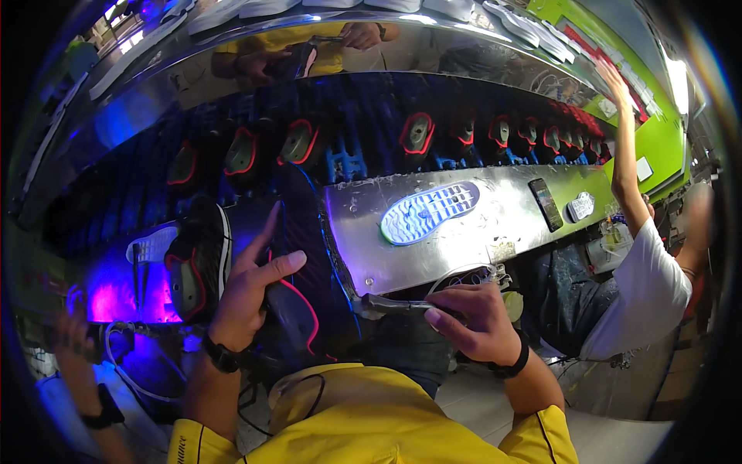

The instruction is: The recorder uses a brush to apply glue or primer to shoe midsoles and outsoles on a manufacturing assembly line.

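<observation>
My left hand [251, 290] is wrapped round a dark shoe upper [303, 232], thumb raised along its side. A red edge curves around its opening, and a thin blue line glows along its right border. In my right hand [481, 319] is a thin brush [398, 305] with a dark handle. Its tip meets the lower right edge of the upper. Just beyond, a pale shoe sole [430, 213] lies on the metal work surface [363, 255], patterned side up. Left of my left hand stands a black shoe [216, 240] with a white sole edge.
Several dark uppers with red-edged openings [417, 133] line the conveyor [363, 93] ahead. A phone [545, 204] and a small sole [580, 206] lie to the right. A co-worker's arm [627, 155] reaches up there; another person's hand [75, 336] shows at left. Soles [510, 25] line the upper shelf.
</observation>
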Tool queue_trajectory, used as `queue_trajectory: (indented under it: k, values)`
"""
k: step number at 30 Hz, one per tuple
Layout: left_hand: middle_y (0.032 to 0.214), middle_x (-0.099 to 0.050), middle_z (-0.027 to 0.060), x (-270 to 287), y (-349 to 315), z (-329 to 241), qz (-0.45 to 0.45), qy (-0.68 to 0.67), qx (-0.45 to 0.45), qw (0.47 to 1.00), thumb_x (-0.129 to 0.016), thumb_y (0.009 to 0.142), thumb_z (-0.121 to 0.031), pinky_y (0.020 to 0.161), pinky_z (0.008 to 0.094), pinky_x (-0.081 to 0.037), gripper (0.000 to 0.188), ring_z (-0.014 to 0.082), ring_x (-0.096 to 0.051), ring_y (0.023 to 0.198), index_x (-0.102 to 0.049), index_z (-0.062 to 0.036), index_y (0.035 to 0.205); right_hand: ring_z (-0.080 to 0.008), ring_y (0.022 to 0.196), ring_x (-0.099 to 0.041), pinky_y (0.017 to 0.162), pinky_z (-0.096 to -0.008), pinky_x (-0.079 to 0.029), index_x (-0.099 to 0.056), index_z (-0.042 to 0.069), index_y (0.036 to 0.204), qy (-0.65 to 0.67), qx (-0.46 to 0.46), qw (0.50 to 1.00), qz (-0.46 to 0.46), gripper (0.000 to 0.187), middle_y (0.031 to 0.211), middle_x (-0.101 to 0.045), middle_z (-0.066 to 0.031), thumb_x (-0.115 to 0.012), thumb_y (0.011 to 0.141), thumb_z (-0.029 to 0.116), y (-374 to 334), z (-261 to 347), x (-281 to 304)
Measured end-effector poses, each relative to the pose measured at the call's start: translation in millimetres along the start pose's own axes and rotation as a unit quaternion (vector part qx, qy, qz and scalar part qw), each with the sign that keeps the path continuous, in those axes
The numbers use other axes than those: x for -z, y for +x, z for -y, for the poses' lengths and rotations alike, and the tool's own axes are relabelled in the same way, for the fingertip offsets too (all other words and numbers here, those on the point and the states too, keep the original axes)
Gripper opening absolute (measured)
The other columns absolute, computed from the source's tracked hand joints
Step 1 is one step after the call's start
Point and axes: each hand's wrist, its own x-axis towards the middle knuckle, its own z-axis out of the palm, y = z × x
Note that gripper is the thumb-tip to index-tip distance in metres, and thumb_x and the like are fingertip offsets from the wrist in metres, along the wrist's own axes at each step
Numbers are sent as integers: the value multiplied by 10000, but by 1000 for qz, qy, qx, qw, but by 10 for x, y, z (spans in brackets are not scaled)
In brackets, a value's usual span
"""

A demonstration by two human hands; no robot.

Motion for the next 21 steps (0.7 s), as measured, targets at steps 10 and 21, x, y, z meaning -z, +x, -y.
queue_trajectory:
  k: [10, 21]
  values:
    - [1290, -719, 59, -172, 106, -144, -79, -42, 119, 989, -694, 1020, -212, 960, 307, -577, 537, 148, -719, 1114, -551, -55, 1513, -261, 580, -664, 539, -357, -497, -779, -7, 969, -110, 58, 991, -53, 153, 705, -674, -120, -784, 869, 110, 130, 247, 340]
    - [1324, -695, 123, -477, -149, -293, -86, -124, 175, 973, -620, 1055, -241, 1073, 397, -577, 572, 295, -733, 1150, -424, -94, 1573, -264, 588, -642, 530, -363, -476, -774, 32, 994, -164, 192, 964, -83, 179, 718, -673, -94, -807, 832, 98, 418, 330, 634]
